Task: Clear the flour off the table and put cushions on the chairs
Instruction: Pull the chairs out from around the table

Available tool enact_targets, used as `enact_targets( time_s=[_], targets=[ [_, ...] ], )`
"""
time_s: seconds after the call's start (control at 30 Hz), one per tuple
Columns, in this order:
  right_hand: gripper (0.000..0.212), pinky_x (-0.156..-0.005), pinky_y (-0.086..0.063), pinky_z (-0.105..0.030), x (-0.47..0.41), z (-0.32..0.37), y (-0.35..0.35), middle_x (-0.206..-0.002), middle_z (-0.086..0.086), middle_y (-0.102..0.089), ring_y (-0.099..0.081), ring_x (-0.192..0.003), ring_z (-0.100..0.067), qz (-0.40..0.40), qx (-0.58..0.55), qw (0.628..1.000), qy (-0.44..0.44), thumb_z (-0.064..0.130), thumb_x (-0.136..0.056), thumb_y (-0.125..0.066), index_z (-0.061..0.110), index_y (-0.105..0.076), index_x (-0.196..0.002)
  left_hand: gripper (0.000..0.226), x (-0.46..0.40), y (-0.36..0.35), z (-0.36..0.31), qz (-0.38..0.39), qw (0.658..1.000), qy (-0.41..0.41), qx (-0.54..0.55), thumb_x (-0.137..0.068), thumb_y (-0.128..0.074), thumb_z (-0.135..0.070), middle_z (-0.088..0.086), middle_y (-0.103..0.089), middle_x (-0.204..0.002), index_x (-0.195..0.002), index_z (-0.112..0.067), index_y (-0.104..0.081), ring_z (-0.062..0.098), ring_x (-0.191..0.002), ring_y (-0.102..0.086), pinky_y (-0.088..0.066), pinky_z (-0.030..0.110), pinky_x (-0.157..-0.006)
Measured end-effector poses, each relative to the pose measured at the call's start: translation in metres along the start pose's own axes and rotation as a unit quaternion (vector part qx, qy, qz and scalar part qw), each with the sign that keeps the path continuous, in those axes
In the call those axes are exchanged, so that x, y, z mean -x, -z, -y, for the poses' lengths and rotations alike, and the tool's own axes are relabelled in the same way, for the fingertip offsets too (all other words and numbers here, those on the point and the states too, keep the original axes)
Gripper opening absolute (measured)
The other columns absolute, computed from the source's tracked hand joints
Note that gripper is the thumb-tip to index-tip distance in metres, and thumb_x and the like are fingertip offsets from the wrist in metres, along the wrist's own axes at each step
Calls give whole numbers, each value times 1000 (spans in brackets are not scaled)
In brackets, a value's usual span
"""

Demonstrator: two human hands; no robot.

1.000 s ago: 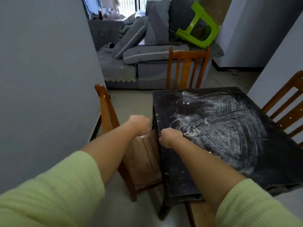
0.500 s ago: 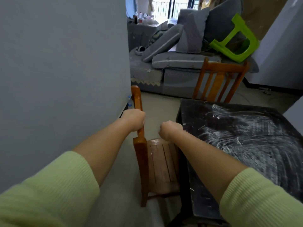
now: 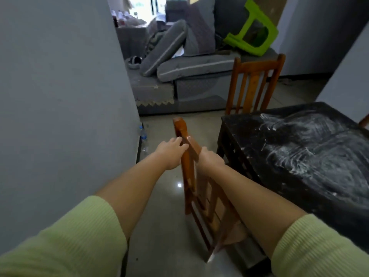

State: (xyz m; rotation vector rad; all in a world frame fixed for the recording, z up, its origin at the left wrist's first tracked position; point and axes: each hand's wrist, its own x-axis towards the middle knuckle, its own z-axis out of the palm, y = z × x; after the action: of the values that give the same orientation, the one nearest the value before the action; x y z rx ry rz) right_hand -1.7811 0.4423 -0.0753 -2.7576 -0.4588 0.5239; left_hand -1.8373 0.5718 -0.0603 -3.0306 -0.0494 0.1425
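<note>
A wooden chair (image 3: pixel 180 125) stands between the grey wall and the black table (image 3: pixel 245 136), its back towards me. My right hand (image 3: pixel 209 159) grips the chair's top rail, its fingers hidden behind the wood. My left hand (image 3: pixel 172 150) lies against the same rail from the left with fingers stretched out. White flour (image 3: pixel 303 154) is smeared in swirls across the tabletop. Grey cushions (image 3: pixel 191 65) lie piled on the sofa at the back.
A second wooden chair (image 3: pixel 253 82) stands at the table's far side, and the edge of a third chair (image 3: pixel 365 120) shows at the right. A green plastic stool (image 3: pixel 253 35) lies on the sofa. A plastic bottle (image 3: pixel 143 134) stands on the floor by the wall (image 3: pixel 60 96).
The view has swung left and closer to the chair. My right hand has moved from the table's edge onto the chair's top rail, and my left hand's fist on the rail has loosened.
</note>
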Motion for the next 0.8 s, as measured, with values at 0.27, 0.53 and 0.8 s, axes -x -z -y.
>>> enact_targets(
  time_s=[0.27,0.53,0.8],
  targets=[
    [19,-48,-42,-26,-10,-2,-14,-73,2,-58,-56,-57,-11,-94,19,995,-5,31,-86,-60,22,-44,-79,59,-44,-12,20,-104,981,-160,-39,-84,-61,-44,9,-45,-138,-131,-13,-42,25,-131,-41,-30,40,-110],
    [20,-47,-37,-25,-24,-5,-22,-68,5,-52,-50,-54,-9,-119,27,992,19,34,-85,-59,20,-45,-85,42,-96,-14,27,-38,948,-316,21,-78,-61,-55,-4,-55,-103,-105,-23,-54,14,-98,-52,-43,31,-91],
    [27,-41,-22,-22,-18,-6,-26,-62,9,-47,-43,-47,-5,-140,59,988,11,44,-86,-55,24,-38,-80,47,-113,-26,28,-47,929,-364,38,-72,-45,-74,-11,-52,-84,-85,-30,-52,10,-82,-49,-42,31,-80]
  ],
)
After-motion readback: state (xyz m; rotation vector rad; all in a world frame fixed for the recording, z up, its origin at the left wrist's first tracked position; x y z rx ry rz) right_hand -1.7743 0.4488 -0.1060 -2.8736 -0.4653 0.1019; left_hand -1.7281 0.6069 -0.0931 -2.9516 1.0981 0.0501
